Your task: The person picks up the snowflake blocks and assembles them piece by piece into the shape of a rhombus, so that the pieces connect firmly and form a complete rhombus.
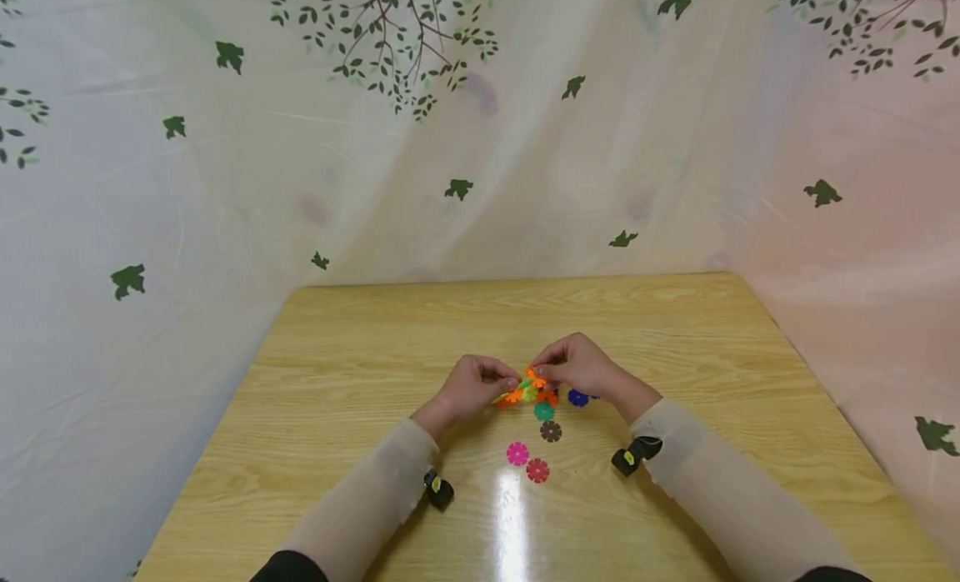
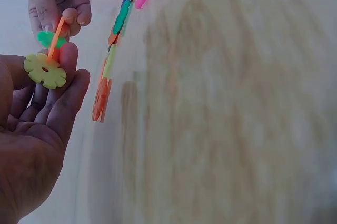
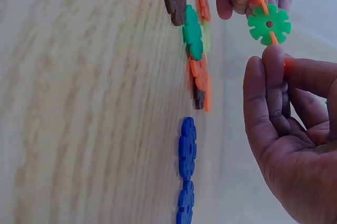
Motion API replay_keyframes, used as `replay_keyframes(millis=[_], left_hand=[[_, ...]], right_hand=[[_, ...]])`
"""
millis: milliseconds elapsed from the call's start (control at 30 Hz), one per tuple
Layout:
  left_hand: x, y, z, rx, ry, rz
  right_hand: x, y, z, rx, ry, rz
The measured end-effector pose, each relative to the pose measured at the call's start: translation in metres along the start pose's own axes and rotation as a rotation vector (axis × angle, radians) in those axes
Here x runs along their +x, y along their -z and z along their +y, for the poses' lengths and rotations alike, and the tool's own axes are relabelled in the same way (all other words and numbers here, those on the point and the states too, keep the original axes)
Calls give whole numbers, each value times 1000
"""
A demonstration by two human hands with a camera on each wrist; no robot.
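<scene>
Above the table, both hands hold a short chain of slotted plastic flower discs. My left hand (image 1: 468, 388) pinches the pale yellow disc (image 2: 39, 76) at one end. An orange disc (image 2: 56, 39), seen edge-on, stands in the yellow one and links it to a green disc (image 3: 281, 25). My right hand (image 1: 581, 369) pinches another orange disc (image 3: 274, 38) slotted into the green one's near edge; fingertips cover much of it. In the right wrist view, the green disc faces the camera between the two hands.
Loose discs lie on the wooden table (image 1: 337, 340): pink (image 1: 517, 454), red (image 1: 537, 470), brown (image 1: 551, 432), teal (image 1: 543, 411) and blue (image 1: 578, 397). Several orange discs (image 3: 199, 71) lie beneath the hands. A printed cloth (image 1: 375, 190) hangs behind the table.
</scene>
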State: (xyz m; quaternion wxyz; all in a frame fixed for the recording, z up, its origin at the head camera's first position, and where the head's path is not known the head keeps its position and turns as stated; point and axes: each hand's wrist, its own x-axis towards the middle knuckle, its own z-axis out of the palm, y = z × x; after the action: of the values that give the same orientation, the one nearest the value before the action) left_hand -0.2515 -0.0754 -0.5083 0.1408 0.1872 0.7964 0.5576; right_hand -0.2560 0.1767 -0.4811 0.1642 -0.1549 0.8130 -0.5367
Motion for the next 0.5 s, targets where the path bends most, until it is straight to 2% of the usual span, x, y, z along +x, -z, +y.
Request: replay_keyframes(millis=[500], left_hand=[[0, -6, 6, 21, 49, 64]], right_hand=[[1, -7, 0, 14, 3, 62]])
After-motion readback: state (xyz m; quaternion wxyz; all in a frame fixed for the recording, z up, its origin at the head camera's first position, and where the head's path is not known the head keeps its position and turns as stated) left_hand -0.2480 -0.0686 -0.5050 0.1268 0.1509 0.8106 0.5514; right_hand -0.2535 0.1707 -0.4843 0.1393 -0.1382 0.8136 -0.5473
